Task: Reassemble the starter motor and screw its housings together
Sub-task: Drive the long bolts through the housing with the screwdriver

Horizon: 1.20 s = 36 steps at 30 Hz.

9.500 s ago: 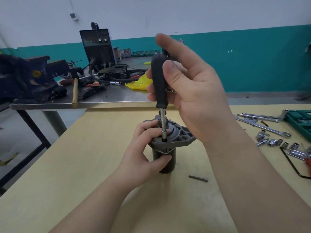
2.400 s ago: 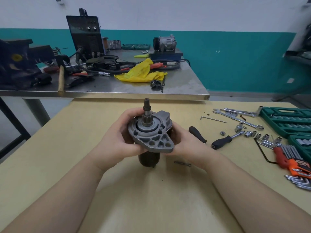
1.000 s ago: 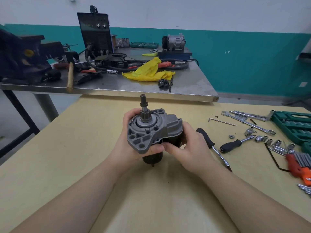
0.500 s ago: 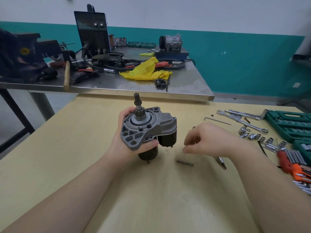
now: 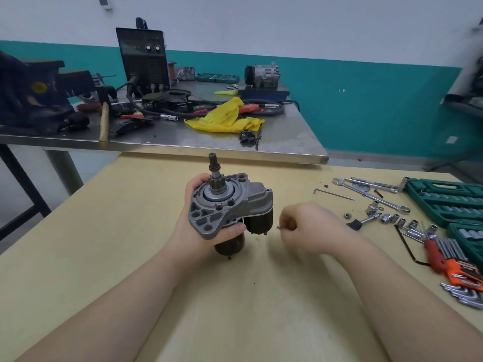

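1. The left hand (image 5: 201, 231) grips the starter motor (image 5: 230, 207) above the wooden table (image 5: 104, 231), shaft end up.
2. The right hand (image 5: 311, 228), just right of the motor, has its fingers curled, pinching a small screw (image 5: 279, 227).
3. A ratchet handle (image 5: 363, 220) lies right of that hand.

yellow rag (image 5: 224, 116), hammer (image 5: 104, 124), welder (image 5: 142, 60)

Count: two hands, left (image 5: 201, 231) and right (image 5: 311, 228). One starter motor (image 5: 230, 205). Two surfaces, wood (image 5: 104, 244) and steel (image 5: 287, 137). One hammer (image 5: 104, 125). One yellow rag (image 5: 224, 117). One welder (image 5: 142, 57).
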Each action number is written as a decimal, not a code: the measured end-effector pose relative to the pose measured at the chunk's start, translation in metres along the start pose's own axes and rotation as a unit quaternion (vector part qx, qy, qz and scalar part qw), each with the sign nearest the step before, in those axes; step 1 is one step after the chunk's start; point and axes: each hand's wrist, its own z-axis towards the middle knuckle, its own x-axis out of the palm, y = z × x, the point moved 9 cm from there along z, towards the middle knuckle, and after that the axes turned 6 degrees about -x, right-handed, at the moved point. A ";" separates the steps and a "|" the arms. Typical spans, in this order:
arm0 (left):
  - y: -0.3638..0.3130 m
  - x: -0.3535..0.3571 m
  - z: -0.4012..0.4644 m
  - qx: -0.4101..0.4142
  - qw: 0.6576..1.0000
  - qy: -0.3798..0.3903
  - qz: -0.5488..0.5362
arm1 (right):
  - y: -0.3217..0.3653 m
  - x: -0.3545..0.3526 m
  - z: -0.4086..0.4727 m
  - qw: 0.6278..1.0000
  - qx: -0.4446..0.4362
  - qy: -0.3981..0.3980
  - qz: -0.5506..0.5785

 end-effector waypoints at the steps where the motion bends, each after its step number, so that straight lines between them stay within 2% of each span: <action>1: -0.001 0.000 0.000 0.003 1.000 0.002 0.003 | -0.003 -0.010 -0.001 1.000 0.004 -0.025 0.008; 4: 0.000 0.001 0.001 -0.002 1.000 0.008 0.000 | 0.001 -0.046 -0.006 0.991 -0.013 -0.130 0.026; 6: 0.000 0.001 0.002 -0.002 1.000 0.010 0.004 | 0.012 -0.076 -0.012 0.966 -0.048 -0.232 0.103; 8: -0.001 0.001 0.002 0.000 1.000 0.011 0.005 | 0.025 -0.099 -0.016 0.931 -0.070 -0.298 0.198; 12: -0.003 0.000 0.002 0.003 1.000 0.004 0.006 | 0.061 -0.106 -0.006 0.880 -0.091 -0.280 0.372; 16: -0.004 0.001 0.003 0.001 1.000 0.006 0.006 | 0.077 -0.097 0.002 0.865 -0.089 -0.282 0.406; 22: -0.003 0.002 0.004 0.003 1.000 0.015 0.011 | 0.065 -0.088 0.001 0.839 -0.078 -0.279 0.460; 28: -0.005 0.002 0.002 -0.002 1.000 0.015 0.008 | 0.064 -0.087 -0.008 0.843 -0.081 -0.301 0.438; 32: -0.003 0.000 0.004 0.005 1.000 -0.002 0.023 | 0.085 -0.098 -0.020 0.864 -0.148 -0.338 0.342; 36: 0.002 -0.004 0.006 0.014 0.999 -0.018 0.031 | 0.097 -0.091 -0.023 0.859 -0.191 -0.305 0.363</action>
